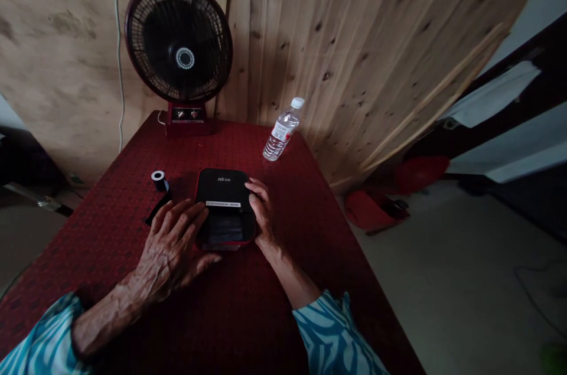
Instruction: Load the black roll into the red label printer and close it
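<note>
A flat black square box [225, 189] with a red rim, a white label strip and a dark, glossy lower part lies on the red table. My left hand [170, 242] rests with its fingers stretched out over the box's left edge, thumb apart. Along the right side, my right hand [262, 212] grips the box with curled fingers. Just beyond my left fingertips is a black strip [158, 208], partly hidden by the hand. Close to it stands a small dark roll [159, 180] with a white ring-shaped top.
A dark red fan [179, 38] stands at the table's far left against the wooden wall [336, 38]. The clear plastic bottle [282, 130] with a white cap is at the back right. Off the right edge, a red chair-like object [372, 209] sits lower down. The red-patterned tablecloth [310, 215] covers the table.
</note>
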`<state>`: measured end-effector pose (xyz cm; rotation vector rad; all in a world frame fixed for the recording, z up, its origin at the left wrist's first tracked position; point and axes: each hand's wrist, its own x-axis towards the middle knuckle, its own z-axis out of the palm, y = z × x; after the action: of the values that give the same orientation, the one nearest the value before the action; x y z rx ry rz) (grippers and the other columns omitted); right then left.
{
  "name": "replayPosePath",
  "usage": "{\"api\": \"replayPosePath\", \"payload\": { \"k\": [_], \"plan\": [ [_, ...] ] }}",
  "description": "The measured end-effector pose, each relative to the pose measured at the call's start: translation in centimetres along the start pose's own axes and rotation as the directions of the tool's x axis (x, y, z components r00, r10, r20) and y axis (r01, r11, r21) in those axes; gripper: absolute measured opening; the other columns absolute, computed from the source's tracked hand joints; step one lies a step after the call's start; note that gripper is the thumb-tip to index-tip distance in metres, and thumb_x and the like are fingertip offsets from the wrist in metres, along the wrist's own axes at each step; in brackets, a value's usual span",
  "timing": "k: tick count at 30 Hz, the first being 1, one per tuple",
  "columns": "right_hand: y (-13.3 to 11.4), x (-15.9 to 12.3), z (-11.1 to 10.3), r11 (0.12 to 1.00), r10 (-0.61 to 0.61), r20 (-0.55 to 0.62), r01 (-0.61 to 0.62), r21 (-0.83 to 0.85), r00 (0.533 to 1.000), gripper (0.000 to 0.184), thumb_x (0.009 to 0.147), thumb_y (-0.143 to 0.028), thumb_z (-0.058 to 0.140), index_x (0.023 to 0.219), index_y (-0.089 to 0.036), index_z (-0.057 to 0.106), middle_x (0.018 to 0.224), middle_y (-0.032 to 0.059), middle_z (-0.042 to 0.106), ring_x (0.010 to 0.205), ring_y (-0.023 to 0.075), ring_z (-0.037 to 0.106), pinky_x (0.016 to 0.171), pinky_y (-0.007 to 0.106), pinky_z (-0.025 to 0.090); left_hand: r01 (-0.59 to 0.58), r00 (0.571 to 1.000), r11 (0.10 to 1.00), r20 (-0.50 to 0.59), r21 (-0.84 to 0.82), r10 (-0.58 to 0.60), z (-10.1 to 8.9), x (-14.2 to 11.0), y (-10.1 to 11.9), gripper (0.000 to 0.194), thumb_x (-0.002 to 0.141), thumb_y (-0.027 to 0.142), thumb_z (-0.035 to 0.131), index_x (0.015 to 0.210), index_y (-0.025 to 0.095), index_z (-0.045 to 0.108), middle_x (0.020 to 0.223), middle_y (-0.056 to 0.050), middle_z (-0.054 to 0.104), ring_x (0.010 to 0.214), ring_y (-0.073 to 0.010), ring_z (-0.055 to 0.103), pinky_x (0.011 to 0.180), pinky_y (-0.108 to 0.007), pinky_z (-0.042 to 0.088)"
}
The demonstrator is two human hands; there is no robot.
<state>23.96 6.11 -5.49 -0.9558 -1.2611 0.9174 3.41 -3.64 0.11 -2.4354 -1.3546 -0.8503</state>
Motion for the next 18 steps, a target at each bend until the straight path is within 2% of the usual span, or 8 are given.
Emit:
{"api": "replayPosePath", "payload": {
  "k": [4,9,14,16,18],
  "plan": [
    [0.1,0.0,-0.1,0.999,-0.034,0.017,0.034,-0.012,0.999,0.026,0.087,-0.038,0.053,0.107,-0.029,0.067,0.128,0.0026,0.060,0.126,0.0213,0.051,0.112,0.043,0.035,-0.012,1.000,1.000,-0.024,0.010,0.013,0.2,0.0,0.0,0.066,0.087,0.046,0.064,0.141,0.015,0.043,0.125,-0.016,0.065,0.121,-0.0347,0.054,0.108,-0.054,0.032],
    [0.3,-0.2,0.0,0.999,-0.054,0.012,0.054,-0.005,0.998,0.027,0.088,-0.038,0.051,0.111,-0.030,0.065,0.130,0.0021,0.058,0.128,0.0208,0.050,0.114,0.043,0.034,0.033,0.999,0.999,-0.026,0.016,-0.032,0.0,0.2,0.2,0.074,0.086,0.041,0.065,0.145,0.008,0.035,0.124,-0.021,0.063,0.118,-0.0343,0.055,0.110,-0.055,0.030],
    [0.1,-0.3,0.2,0.999,-0.030,0.025,0.030,-0.018,0.999,0.030,0.089,-0.040,0.050,0.113,-0.030,0.064,0.132,0.0023,0.058,0.130,0.0208,0.048,0.114,0.043,0.034,0.039,0.998,0.999,-0.041,0.008,-0.039,0.1,0.2,0.0,0.074,0.088,0.039,0.063,0.150,0.015,0.029,0.118,-0.017,0.066,0.118,-0.0345,0.056,0.112,-0.058,0.027],
    [0.4,-0.3,0.3,1.000,-0.015,0.011,0.015,-0.014,1.000,0.031,0.088,-0.042,0.050,0.113,-0.030,0.064,0.130,0.0027,0.059,0.128,0.0210,0.050,0.113,0.043,0.036,0.051,0.998,0.998,-0.033,-0.049,-0.052,0.3,0.1,-0.3,0.073,0.089,0.039,0.062,0.150,0.018,0.028,0.122,-0.017,0.064,0.121,-0.0342,0.055,0.111,-0.057,0.031],
    [1.1,-0.3,0.4,1.000,0.019,-0.015,-0.019,-0.011,1.000,0.035,0.088,-0.046,0.049,0.115,-0.029,0.063,0.129,0.0033,0.061,0.125,0.0218,0.052,0.112,0.044,0.037,0.098,0.995,0.986,-0.016,-0.138,-0.101,0.4,0.0,-0.7,0.074,0.088,0.041,0.063,0.150,0.020,0.028,0.128,-0.017,0.059,0.123,-0.0337,0.054,0.106,-0.054,0.040]
  ]
}}
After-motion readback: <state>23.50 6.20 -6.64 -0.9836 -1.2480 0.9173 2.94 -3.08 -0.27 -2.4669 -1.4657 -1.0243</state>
